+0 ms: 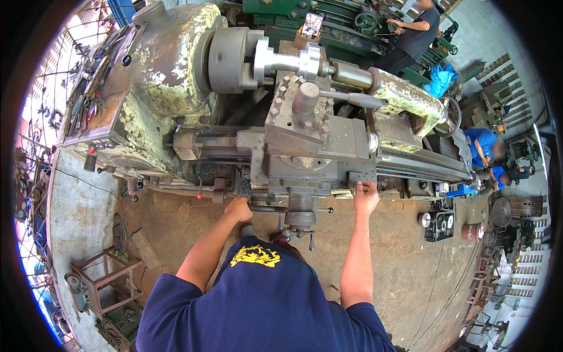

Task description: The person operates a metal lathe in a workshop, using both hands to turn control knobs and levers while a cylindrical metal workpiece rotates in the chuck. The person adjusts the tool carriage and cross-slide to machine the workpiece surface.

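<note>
One large grey metal lathe with peeling pale-green paint [170, 70], running left to right; one shiny silver flanged metal workpiece [287, 63], far side, between grey cylindrical metal chuck [227, 60] at left and worn pale-green metal tailstock [404, 97] at right; one brown-grey square metal tool post [293, 126], nearer than the workpiece; left hand [237, 209], near side, fingers curled around the left end of a dark metal bar-like handle [268, 209]; right hand [366, 198], fingers bent narrow at a flat dark metal plate [363, 176], whether pinching anything there indiscernible

Left hand [237, 209] on handwheel [267, 209], right hand [366, 198] at lathe carriage [316, 170], shiny workpiece [286, 62] in chuck [227, 60]
</note>
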Demonstrator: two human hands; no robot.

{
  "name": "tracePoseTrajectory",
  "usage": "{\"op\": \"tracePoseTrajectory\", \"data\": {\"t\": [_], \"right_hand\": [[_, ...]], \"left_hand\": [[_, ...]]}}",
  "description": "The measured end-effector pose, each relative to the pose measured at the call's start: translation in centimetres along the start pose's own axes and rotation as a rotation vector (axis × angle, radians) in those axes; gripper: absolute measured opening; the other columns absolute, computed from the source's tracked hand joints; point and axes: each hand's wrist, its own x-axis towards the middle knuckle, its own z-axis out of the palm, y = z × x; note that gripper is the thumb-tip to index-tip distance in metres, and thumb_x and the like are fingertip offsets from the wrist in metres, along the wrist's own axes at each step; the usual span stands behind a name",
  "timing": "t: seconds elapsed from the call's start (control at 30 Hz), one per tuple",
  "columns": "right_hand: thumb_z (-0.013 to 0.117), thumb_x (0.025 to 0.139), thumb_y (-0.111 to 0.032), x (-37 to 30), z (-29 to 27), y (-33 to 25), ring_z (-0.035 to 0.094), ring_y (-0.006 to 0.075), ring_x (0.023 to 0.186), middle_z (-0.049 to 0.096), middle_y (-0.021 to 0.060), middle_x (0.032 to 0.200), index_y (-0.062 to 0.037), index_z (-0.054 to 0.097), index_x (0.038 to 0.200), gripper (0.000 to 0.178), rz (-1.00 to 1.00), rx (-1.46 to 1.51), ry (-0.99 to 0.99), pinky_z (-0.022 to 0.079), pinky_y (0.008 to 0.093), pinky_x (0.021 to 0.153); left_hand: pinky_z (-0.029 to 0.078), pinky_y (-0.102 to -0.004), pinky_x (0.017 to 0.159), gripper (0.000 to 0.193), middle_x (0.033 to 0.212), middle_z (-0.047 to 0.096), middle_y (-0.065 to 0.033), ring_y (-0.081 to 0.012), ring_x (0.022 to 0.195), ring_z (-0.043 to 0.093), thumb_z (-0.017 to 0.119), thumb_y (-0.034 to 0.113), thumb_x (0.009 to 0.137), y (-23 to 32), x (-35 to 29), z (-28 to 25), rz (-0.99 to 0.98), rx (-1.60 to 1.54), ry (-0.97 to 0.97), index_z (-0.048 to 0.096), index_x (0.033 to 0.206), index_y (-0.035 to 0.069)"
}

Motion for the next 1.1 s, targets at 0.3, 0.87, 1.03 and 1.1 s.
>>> {"op": "tracePoseTrajectory", "data": {"t": [0.3,0.87,1.03,1.1], "right_hand": [[0.076,0.083,-0.02,-0.06,-0.09,-0.09,0.065,0.0281,0.057,0.064,0.0107,0.062,-0.0041,0.067,0.087,0.019,-0.016,0.009,0.009,0.05,0.0403,0.058],[0.076,0.084,-0.019,-0.12,-0.26,-0.21,0.065,0.0262,0.058,0.065,0.0097,0.065,-0.004,0.067,0.09,0.018,0.009,-0.001,-0.011,0.05,0.0401,0.058],[0.077,0.084,-0.019,-0.12,-0.21,-0.17,0.065,0.0265,0.058,0.065,0.01,0.064,-0.0042,0.067,0.089,0.018,0.013,0.039,-0.012,0.05,0.0398,0.058],[0.077,0.083,-0.018,-0.15,-0.18,-0.12,0.065,0.0267,0.058,0.065,0.0102,0.064,-0.0043,0.067,0.089,0.018,0.006,0.039,-0.005,0.05,0.0396,0.058]], "left_hand": [[0.045,-0.0422,0.107,0.058,0.133,0.058,-0.0256,-0.0367,0.126,0.056,0.061,0.017,0.075,0.21,-0.17,-0.02,-0.003,-0.012,0.025,0.06,0.13,0.0],[0.047,-0.0432,0.105,0.056,0.135,0.057,-0.0222,-0.0358,0.127,0.055,0.063,0.019,0.077,0.69,-0.38,-0.15,-0.026,0.024,0.014,0.061,0.132,0.006],[0.048,-0.0428,0.105,0.056,0.135,0.058,-0.0218,-0.0356,0.127,0.055,0.063,0.019,0.078,0.79,-0.4,-0.07,-0.025,0.023,0.025,0.06,0.132,0.006],[0.048,-0.0427,0.105,0.055,0.135,0.058,-0.0219,-0.0356,0.127,0.056,0.063,0.019,0.078,0.88,-0.52,-0.11,-0.027,0.018,0.03,0.061,0.132,0.006]]}}
